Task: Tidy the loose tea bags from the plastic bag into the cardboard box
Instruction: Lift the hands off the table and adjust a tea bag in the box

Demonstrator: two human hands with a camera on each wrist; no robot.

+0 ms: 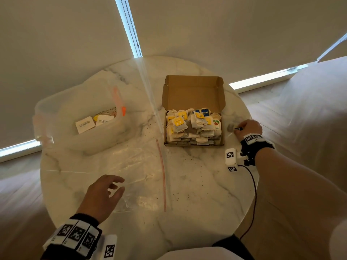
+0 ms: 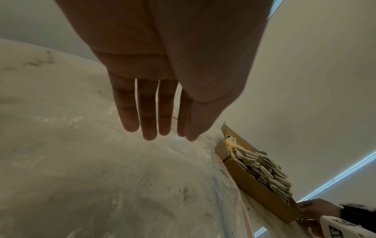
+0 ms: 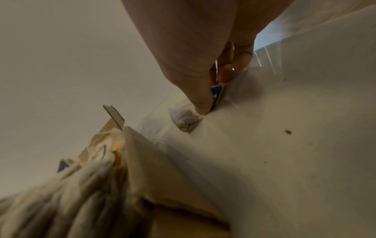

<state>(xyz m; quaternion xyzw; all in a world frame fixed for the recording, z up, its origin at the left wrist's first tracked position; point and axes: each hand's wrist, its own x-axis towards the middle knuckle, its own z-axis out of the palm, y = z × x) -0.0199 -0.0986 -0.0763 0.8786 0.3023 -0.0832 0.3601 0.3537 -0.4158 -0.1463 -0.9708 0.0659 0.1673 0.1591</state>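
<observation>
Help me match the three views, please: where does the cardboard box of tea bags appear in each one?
Head: the cardboard box sits right of centre on the marble table, lid open, with the right hand beside it.
Left wrist: the box lies at the lower right, seen from its side.
Right wrist: the box fills the lower left, blurred.
Shared landmark: the heap of tea bags in the box.

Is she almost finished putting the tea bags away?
Nearly. The cardboard box is already heaped with tea bags, and the zip plastic bag lies flat and looks empty under the open left hand. In hand: the right hand pinches the blue tag of a stray tea bag lying on the table beside the box. Left: dropping that bag in.
</observation>
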